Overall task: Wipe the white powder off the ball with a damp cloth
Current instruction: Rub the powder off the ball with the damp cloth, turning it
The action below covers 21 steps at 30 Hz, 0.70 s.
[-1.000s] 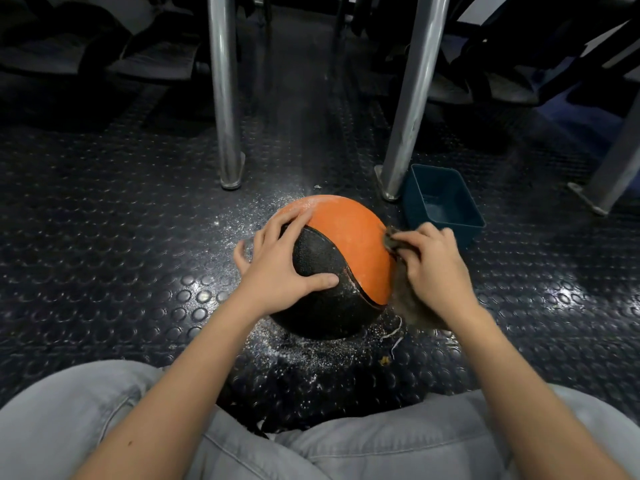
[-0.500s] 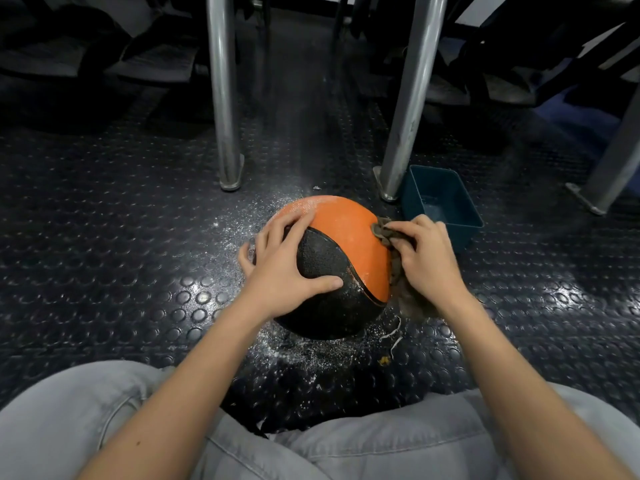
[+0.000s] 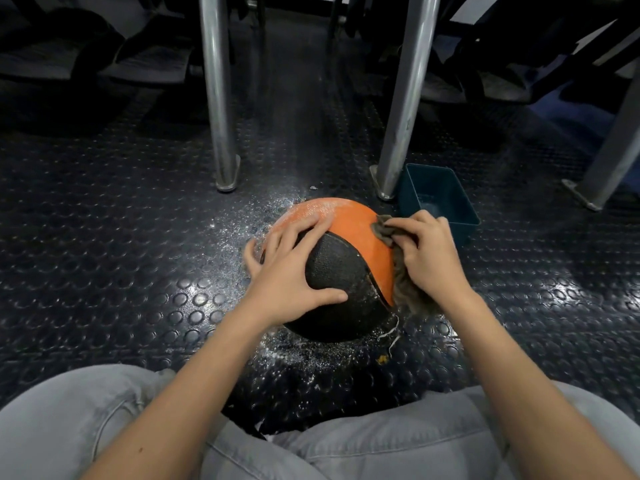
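An orange and black ball (image 3: 349,244) sits on the studded dark floor in front of my knees. White powder dusts its upper left orange part and the floor around it. My left hand (image 3: 292,271) lies spread over the ball's left and top side, fingers straight, thumb on the black panel. My right hand (image 3: 427,251) grips a brown-grey cloth (image 3: 398,275) and presses it against the ball's right orange side. The cloth's lower part hangs down beside the ball.
A dark teal plastic tub (image 3: 440,199) stands just behind my right hand. Two metal legs (image 3: 221,98) (image 3: 401,98) rise behind the ball, a third (image 3: 613,157) at the far right. My grey-trousered knees (image 3: 363,441) fill the bottom.
My right hand has slid the cloth upward along the ball's right side, toward the top. The left hand has stayed on the ball.
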Each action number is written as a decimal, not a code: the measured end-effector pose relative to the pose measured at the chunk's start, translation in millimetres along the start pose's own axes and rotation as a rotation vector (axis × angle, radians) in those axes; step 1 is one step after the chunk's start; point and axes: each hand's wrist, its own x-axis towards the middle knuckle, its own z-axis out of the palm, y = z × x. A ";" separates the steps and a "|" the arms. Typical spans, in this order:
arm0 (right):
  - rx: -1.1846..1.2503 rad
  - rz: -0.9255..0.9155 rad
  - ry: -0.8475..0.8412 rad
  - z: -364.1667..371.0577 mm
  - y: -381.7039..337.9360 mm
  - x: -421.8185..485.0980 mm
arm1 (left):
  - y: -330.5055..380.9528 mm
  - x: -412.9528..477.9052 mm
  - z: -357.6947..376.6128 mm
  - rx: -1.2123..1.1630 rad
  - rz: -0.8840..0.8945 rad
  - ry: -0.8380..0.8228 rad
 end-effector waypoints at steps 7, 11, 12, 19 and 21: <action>-0.139 -0.410 0.041 6.5 -45.9 -28.2 | 2.7 -2.6 5.5 0.021 0.027 0.029; -0.131 -0.404 -0.001 0.4 -34.2 -26.6 | -0.6 -2.7 1.1 0.019 0.026 -0.001; -0.113 -0.307 -0.008 -3.6 -25.3 -22.0 | -0.5 -1.8 -0.3 0.017 0.027 -0.008; -0.015 -0.078 0.044 0.4 -8.4 -15.8 | 1.4 0.9 1.7 -0.022 0.005 0.005; -0.039 -0.229 0.060 7.0 -27.0 -27.4 | 0.1 0.5 1.0 -0.013 -0.010 0.018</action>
